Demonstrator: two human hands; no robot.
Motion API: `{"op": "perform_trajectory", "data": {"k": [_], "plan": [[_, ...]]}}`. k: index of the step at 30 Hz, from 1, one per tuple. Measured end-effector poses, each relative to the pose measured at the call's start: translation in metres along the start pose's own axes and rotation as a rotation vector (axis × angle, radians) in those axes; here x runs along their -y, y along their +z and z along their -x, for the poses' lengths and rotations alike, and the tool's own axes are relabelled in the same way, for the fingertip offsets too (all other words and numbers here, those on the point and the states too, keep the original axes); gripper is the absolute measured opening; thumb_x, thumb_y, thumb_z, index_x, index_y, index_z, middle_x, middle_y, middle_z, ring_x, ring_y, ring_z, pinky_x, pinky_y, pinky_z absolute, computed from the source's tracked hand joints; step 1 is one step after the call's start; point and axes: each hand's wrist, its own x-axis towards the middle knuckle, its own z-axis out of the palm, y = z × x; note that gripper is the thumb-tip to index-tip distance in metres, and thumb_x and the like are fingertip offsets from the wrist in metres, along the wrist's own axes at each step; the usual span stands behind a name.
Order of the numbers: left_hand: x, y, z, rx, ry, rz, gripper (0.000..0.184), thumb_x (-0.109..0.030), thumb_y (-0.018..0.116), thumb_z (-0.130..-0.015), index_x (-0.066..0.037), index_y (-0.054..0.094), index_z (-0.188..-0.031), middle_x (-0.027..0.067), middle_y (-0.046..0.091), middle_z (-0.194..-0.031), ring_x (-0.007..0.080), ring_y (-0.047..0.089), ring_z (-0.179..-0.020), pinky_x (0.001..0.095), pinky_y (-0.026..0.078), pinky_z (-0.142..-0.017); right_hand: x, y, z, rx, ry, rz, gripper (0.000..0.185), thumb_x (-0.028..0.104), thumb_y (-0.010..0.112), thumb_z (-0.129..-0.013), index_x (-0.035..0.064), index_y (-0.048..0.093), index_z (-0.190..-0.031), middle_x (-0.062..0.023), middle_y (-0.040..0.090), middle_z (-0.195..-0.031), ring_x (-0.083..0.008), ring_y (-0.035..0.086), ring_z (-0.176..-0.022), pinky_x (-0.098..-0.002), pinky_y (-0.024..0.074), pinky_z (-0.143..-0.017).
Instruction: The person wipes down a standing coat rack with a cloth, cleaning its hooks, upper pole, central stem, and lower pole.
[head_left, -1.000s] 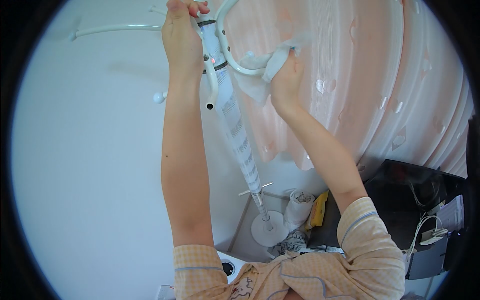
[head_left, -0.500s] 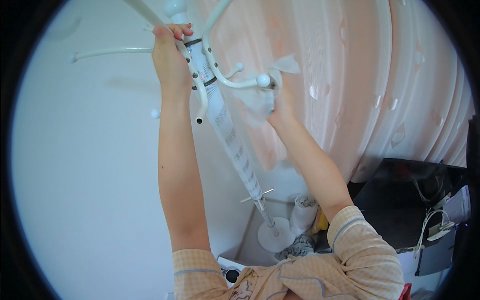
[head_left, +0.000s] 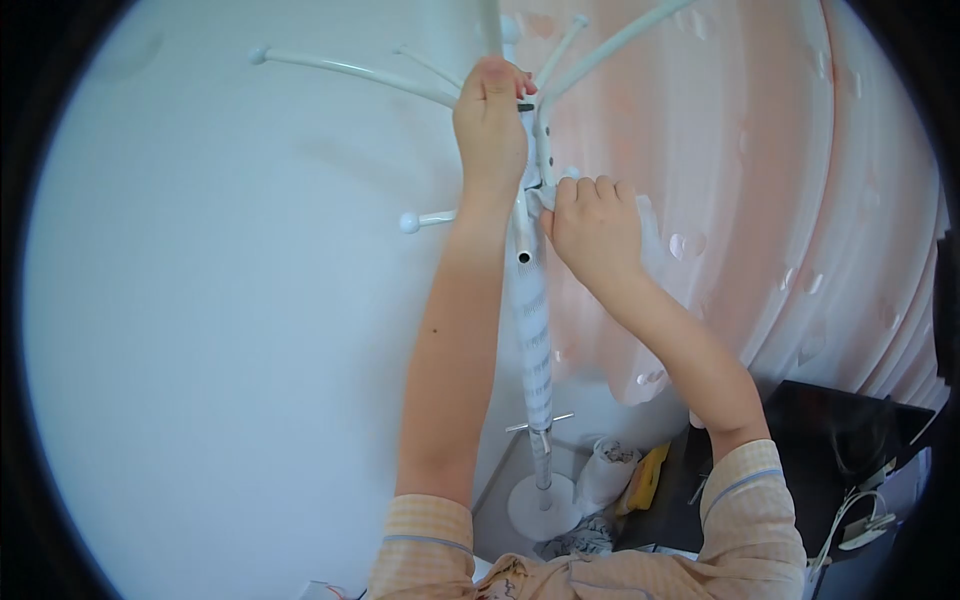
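A white coat rack [head_left: 533, 320] with curved, ball-tipped arms stands upright, its pole wrapped in patterned film. Near the top, my left hand [head_left: 492, 125] is closed round one of its upright arms. My right hand [head_left: 598, 225] grips a thin white cloth [head_left: 648, 235] around a lower hook, close to the pole. Part of the cloth hangs behind that hand, and most of the hook is hidden by it. One tube end [head_left: 524, 257] below my left hand is open and has no ball.
A pink curtain [head_left: 740, 200] hangs behind and to the right. Near the rack's round base [head_left: 543, 508] are a white bag [head_left: 606, 474] and a yellow packet [head_left: 648, 478]. A black screen [head_left: 830, 425] and white cables [head_left: 868, 510] lie at the lower right.
The rack now appears farther right and more upright in view. My right hand has moved with the cloth from the hook's ball end toward the pole. My left hand keeps its grip.
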Motion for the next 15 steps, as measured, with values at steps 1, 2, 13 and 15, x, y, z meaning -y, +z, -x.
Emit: {"op": "perform_trajectory", "data": {"k": [1, 2, 13, 15], "plan": [[-0.002, 0.0, 0.001, -0.003, -0.014, -0.007, 0.048, -0.046, 0.028, -0.089, -0.006, 0.04, -0.066, 0.0061, 0.048, -0.072, 0.0191, 0.047, -0.083, 0.0303, 0.033, -0.081, -0.001, 0.005, -0.001, -0.004, -0.011, -0.003, 0.026, 0.024, 0.063, -0.062, 0.0071, 0.043, -0.059, -0.0055, 0.042, -0.053, -0.0195, 0.044, -0.054, -0.0333, 0.0326, -0.052], [-0.002, -0.001, 0.001, -0.011, -0.01, -0.009, 0.048, -0.046, 0.028, -0.089, -0.006, 0.04, -0.066, 0.0061, 0.048, -0.072, 0.0191, 0.047, -0.083, 0.0303, 0.033, -0.081, -0.004, 0.009, -0.001, -0.012, -0.036, -0.015, 0.028, 0.027, 0.062, -0.063, 0.0082, 0.042, -0.058, -0.0039, 0.041, -0.05, -0.0186, 0.044, -0.05, -0.0323, 0.0324, -0.049], [-0.001, -0.008, 0.001, 0.028, -0.031, 0.126, 0.04, -0.035, 0.036, -0.09, -0.003, 0.042, -0.067, 0.0027, 0.044, -0.065, 0.0127, 0.043, -0.064, 0.0256, 0.038, -0.065, -0.023, -0.014, -0.032, 0.683, 0.042, -0.251, 0.037, 0.029, 0.042, -0.083, -0.0009, 0.052, -0.062, -0.017, 0.052, -0.055, -0.031, 0.054, -0.054, -0.0421, 0.042, -0.054], [-0.001, -0.01, 0.002, 0.049, -0.044, 0.126, 0.039, -0.034, 0.036, -0.09, -0.003, 0.042, -0.067, 0.0025, 0.044, -0.065, 0.0122, 0.043, -0.063, 0.0248, 0.038, -0.063, -0.037, -0.009, -0.033, 0.751, 0.006, -0.454, 0.043, 0.031, 0.039, -0.085, -0.004, 0.053, -0.065, -0.0174, 0.052, -0.057, -0.0317, 0.051, -0.052, -0.041, 0.0405, -0.054]]}}
